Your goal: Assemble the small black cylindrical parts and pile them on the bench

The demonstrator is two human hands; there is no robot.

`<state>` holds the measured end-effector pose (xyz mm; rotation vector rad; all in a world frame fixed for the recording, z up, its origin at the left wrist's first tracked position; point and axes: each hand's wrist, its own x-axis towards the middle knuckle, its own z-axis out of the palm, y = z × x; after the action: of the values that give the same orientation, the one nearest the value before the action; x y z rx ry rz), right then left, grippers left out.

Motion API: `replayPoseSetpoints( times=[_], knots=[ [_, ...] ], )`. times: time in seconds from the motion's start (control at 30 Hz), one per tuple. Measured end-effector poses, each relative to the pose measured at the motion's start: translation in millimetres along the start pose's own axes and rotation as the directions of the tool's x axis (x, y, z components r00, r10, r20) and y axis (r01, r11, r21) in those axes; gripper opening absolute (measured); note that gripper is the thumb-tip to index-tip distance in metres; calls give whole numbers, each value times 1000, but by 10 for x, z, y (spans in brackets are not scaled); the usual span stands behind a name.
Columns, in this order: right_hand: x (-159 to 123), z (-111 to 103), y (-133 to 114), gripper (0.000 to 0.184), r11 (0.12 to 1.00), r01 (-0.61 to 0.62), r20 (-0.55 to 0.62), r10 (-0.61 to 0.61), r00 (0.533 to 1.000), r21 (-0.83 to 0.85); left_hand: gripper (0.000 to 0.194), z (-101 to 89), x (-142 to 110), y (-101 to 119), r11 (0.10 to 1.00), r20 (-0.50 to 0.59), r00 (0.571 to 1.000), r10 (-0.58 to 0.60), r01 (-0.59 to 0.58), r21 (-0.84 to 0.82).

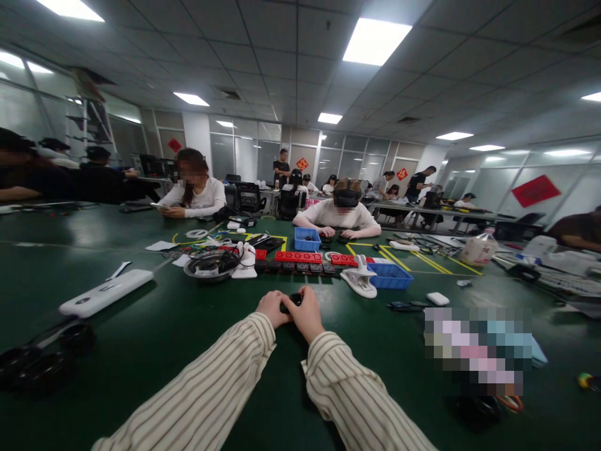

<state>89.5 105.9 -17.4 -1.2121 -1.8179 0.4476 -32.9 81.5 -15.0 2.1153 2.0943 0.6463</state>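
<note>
My left hand (273, 307) and my right hand (308, 314) meet over the green table in front of me. Between them is a small glossy black object (296, 299), rounded at the top; its kind is not clear and most of it is hidden by the fingers. Fingers of both hands are closed around it from either side. Beyond the hands runs a row of black blocks (303, 268) with red blocks (298, 256) behind it. A white clip-like stand (360, 279) is to the right of that row.
Blue bins (390, 276) (307, 239) and a metal bowl (210, 265) with dark cables stand past my hands. At left lies a long white device (107, 293); black rings (44, 369) are nearer. A blurred pastel item (474, 351) is at right. Across the table, a person (345, 213) works.
</note>
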Motion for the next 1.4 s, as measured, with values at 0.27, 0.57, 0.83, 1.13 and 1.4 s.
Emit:
replayPoseSetpoints(
  times=[0.27, 0.57, 0.83, 1.13, 1.4],
  knots=[
    [-49, -76, -42, 15, 997, 71, 57, -70, 996, -16, 35, 6, -12, -57, 995, 40, 994, 99, -98, -11],
    [-63, -60, -86, 35, 997, 72, 95, -68, 993, -39, 49, 5, -33, -3, 996, 39, 995, 89, -88, -12],
    [-74, -42, -118, 31, 985, 46, 25, -43, 999, -167, 36, -15, -19, 49, 1000, -17, 1000, 19, -19, -1],
    [-120, -127, -143, 12, 982, 140, 56, -133, 990, -128, 31, 2, -46, 43, 997, 16, 997, 74, -74, 17],
    [-148, -99, -112, 32, 988, 142, 57, -138, 989, -60, 39, -20, -95, 88, 994, 53, 994, 100, -102, 34]
  ],
)
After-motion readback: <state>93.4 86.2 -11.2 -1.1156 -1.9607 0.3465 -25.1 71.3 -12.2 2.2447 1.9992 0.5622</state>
